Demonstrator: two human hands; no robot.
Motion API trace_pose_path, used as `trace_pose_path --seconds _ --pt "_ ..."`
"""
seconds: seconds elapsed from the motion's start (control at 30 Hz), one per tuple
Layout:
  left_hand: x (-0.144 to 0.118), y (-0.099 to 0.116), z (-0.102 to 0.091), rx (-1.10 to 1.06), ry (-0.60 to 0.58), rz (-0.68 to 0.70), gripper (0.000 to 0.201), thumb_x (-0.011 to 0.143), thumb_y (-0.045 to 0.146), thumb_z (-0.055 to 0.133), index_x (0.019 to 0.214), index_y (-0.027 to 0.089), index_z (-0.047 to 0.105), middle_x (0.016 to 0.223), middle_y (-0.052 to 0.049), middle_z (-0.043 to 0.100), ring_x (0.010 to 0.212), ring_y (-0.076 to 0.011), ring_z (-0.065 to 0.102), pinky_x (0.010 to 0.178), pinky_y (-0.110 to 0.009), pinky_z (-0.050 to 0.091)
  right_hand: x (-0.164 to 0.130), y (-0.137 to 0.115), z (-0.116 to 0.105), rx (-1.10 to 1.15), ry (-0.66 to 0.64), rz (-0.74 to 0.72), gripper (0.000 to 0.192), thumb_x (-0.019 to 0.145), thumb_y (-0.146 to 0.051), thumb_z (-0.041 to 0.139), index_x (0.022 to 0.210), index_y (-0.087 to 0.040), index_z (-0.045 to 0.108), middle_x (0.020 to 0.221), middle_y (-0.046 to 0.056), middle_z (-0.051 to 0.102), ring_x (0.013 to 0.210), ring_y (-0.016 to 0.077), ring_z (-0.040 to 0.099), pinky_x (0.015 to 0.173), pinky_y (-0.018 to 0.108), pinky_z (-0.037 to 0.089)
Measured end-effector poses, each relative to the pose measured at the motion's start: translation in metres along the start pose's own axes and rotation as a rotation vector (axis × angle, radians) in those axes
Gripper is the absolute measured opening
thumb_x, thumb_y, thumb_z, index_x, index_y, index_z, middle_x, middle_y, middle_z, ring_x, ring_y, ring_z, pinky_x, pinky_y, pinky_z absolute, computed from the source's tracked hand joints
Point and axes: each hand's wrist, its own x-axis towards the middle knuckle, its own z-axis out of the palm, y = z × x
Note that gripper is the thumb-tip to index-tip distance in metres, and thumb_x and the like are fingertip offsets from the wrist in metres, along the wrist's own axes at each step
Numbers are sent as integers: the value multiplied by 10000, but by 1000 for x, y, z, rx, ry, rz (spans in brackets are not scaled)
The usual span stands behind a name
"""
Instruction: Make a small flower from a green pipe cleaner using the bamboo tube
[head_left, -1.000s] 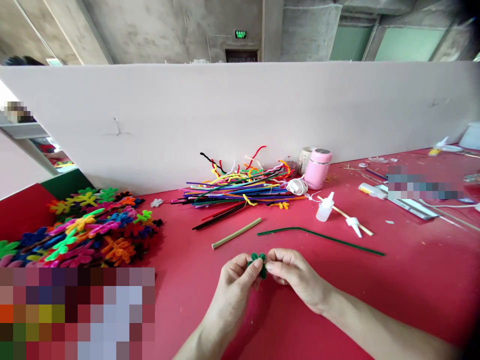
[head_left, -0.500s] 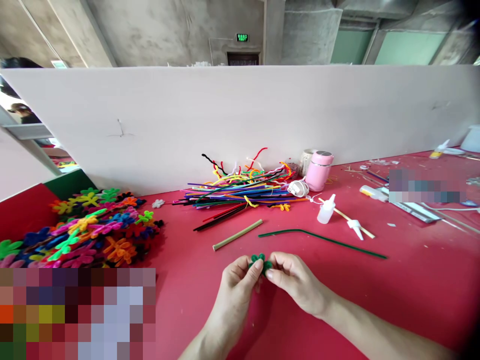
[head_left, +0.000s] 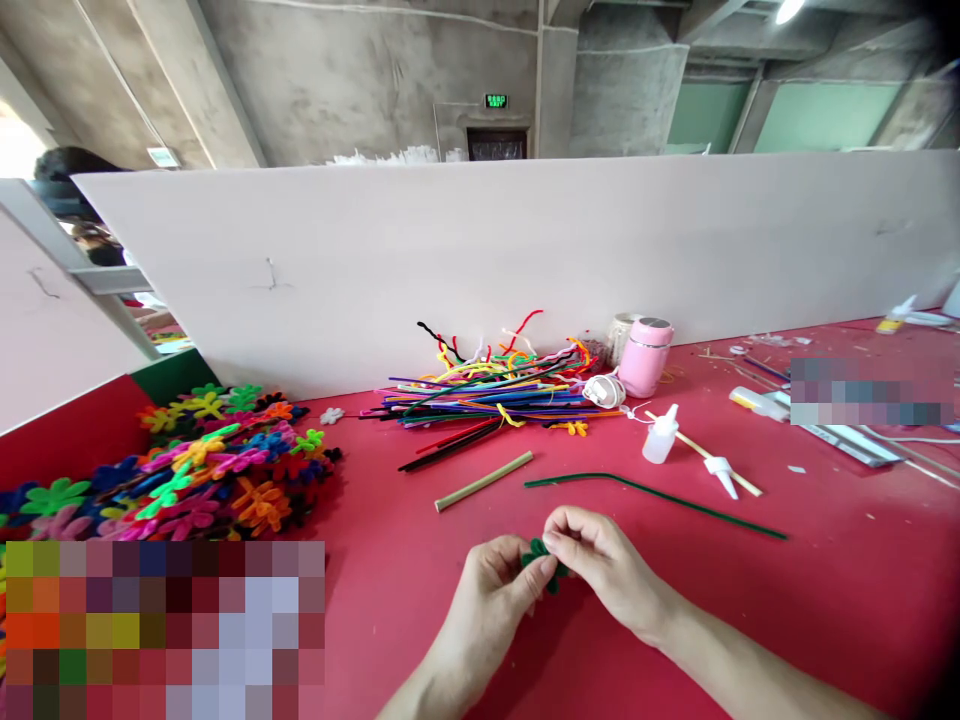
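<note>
Place: craft workshop in a bare concrete hall.
Bench: red table [head_left: 825, 600] with white divider board [head_left: 480, 250].
Materials: pipe cleaners [head_left: 487, 395] at centre, finished flowers [head_left: 202, 465] at left, glue bottle [head_left: 661, 436].

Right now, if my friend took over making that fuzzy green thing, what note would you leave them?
Left hand: pinching the small green pipe-cleaner flower from its left side.
Right hand: fingertips pinching the same flower from above and the right, just over the red table.
Nearby: a long green pipe cleaner lies just beyond the hands, a tan stick to its left, the bundle of coloured pipe cleaners by the wall, and a white squeeze bottle to the right.
Done: a pile of finished flowers sits at far left; the green one already has looped petals.
Left: its shaping looks unfinished; how much I cannot tell.
</note>
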Motion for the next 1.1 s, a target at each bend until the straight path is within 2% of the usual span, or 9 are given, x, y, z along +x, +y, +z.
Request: trace_pose_path --seconds 0.17,0.33,0.57,0.73,0.87,0.93,1.0,1.1 --pt "0 5 0 88 10 40 284 735 376 552 614 119 554 511 24 477 466 -76 374 464 -199 306 -1 3 2 -21 40 -4 227 843 -325 452 681 -166 458 590 -52 375 537 83 335 493 186 298" --pt "11 4 -12 589 116 188 350 839 363 335 646 141 526 589 -18 525 539 -117 453 503 -213 370 2 10 -2 -32 153 0 179 840 -344 452 821 -172 497 618 -46 403 530 85 361 490 186 318" --pt "13 14 -49 982 161 190 354 799 290 382 485 175 498 600 -32 504 627 -164 497 607 -260 375 5 15 -8 -59 187 -15 215 819 -370 460 778 -163 503 610 -38 407 515 88 342 466 194 304" --pt "8 29 -77 1265 286 134 313 822 279 346 657 163 586 704 -72 545 707 -207 519 631 -306 370 5 17 -8 -73 168 -15 208 804 -369 476 787 -164 509 615 -31 419 528 100 365 489 207 318" --pt "23 34 -81 1421 248 127 195 778 267 459 858 169 607 911 -99 583 889 -246 516 730 -359 389 5 20 -8 -99 143 -26 194 806 -352 470 789 -163 511 619 -28 430 522 100 366 478 205 310" --pt "34 33 -79 1493 214 116 179 750 240 513 874 154 609 951 -117 576 963 -284 494 766 -413 387 4 20 -8 -115 125 -38 188 810 -342 464 783 -161 511 619 -29 428 515 96 358 470 203 302" --pt "46 33 -76 1543 154 96 149 773 219 514 857 145 612 917 -103 592 942 -264 522 766 -420 412 3 19 -8 -131 111 -51 184 810 -335 463 772 -161 511 614 -31 423 512 95 356 467 201 301" --pt "63 35 -70 1590 67 102 269 825 267 491 1067 152 518 1070 -77 552 904 -200 557 746 -399 470 2 14 -7 -152 99 -74 175 806 -323 466 746 -165 510 601 -33 423 520 100 378 477 202 316"
